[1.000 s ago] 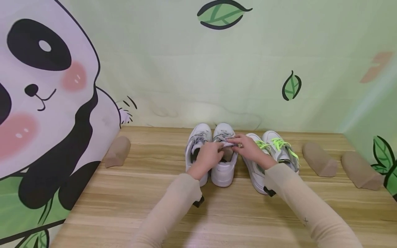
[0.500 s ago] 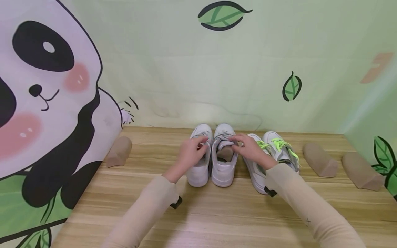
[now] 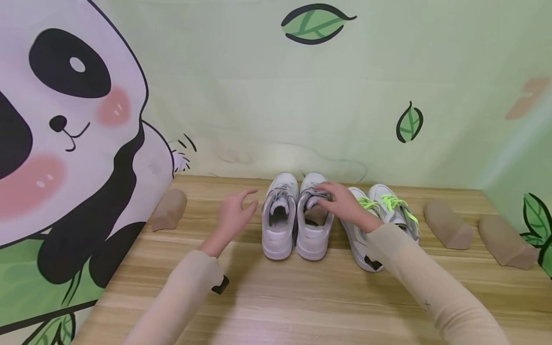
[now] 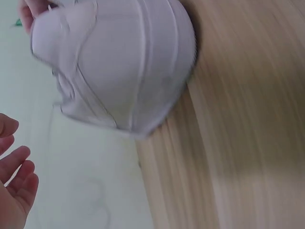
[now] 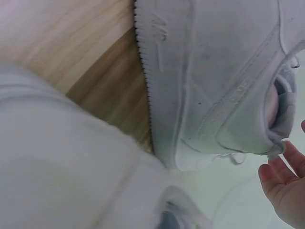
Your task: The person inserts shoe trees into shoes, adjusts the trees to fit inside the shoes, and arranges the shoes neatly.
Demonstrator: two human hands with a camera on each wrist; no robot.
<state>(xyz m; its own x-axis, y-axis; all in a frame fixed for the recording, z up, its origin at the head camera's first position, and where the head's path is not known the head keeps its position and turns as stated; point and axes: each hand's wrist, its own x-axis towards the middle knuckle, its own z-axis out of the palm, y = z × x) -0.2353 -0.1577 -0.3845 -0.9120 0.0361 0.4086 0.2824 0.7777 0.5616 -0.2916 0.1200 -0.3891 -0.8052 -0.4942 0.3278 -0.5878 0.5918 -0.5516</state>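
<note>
A pair of white sneakers stands toe to the wall in the head view, with a left sneaker (image 3: 279, 225) and a right sneaker (image 3: 311, 239). Inside the right one sits a brown moulded shoe insert (image 3: 316, 215); the left one's opening shows a dark interior. My left hand (image 3: 235, 213) is in the air left of the pair, fingers parted and holding nothing. At the right sneaker's tongue and laces is my right hand (image 3: 342, 203). In the right wrist view its fingers (image 5: 290, 167) touch the edge of the sneaker's opening, with the thumb apart from them.
Another white pair with neon-green laces (image 3: 392, 201) stands on the right, partly behind my right forearm. Brown moulded inserts lie at the far left (image 3: 170, 209) and on the right (image 3: 448, 224). Behind the wooden surface (image 3: 276, 297) rises a green wall (image 3: 258, 96) printed with a panda.
My left hand has come away from the right sneaker and moved left past the left sneaker. The insert in the right sneaker is now uncovered. The right hand has stayed at its tongue.
</note>
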